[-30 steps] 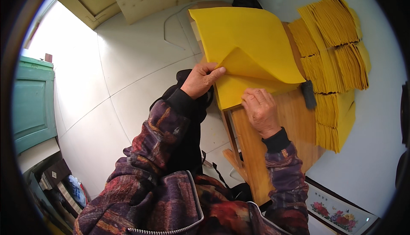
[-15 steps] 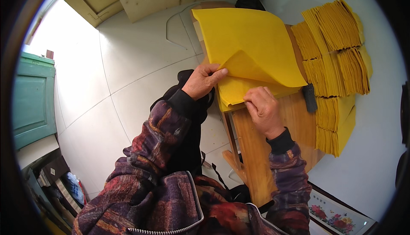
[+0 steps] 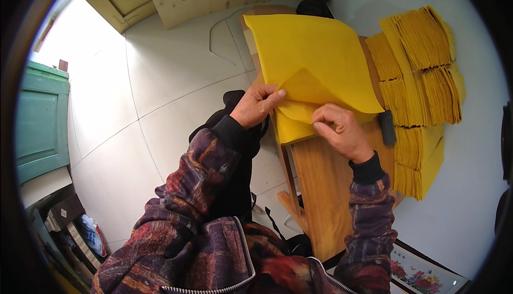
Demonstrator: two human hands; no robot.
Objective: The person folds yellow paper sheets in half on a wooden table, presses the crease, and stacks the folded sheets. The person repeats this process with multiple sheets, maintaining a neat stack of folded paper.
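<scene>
A pile of large yellow paper sheets (image 3: 315,45) lies at the far end of a wooden bench. Its near corner is lifted and turned back, showing a darker underside and lower layers. My left hand (image 3: 254,105) pinches the left edge of the lifted paper between thumb and fingers. Closed in a pinch, my right hand (image 3: 344,132) grips the near edge of a yellow sheet just under the raised flap; how many layers it holds I cannot tell. A dark grey block-like object (image 3: 387,128) rests at the pile's right corner.
Several folded yellow paper bundles (image 3: 419,43) are stacked along the right, by the white wall. The wooden bench (image 3: 326,192) runs toward me. A black item (image 3: 315,6) is behind the pile. At far left stands a green cabinet (image 3: 43,120); tiled floor (image 3: 176,128) lies between.
My right hand has moved slightly right and away from me, drawing the edge of the sheet with it. My left hand keeps nearly the same place on the left edge.
</scene>
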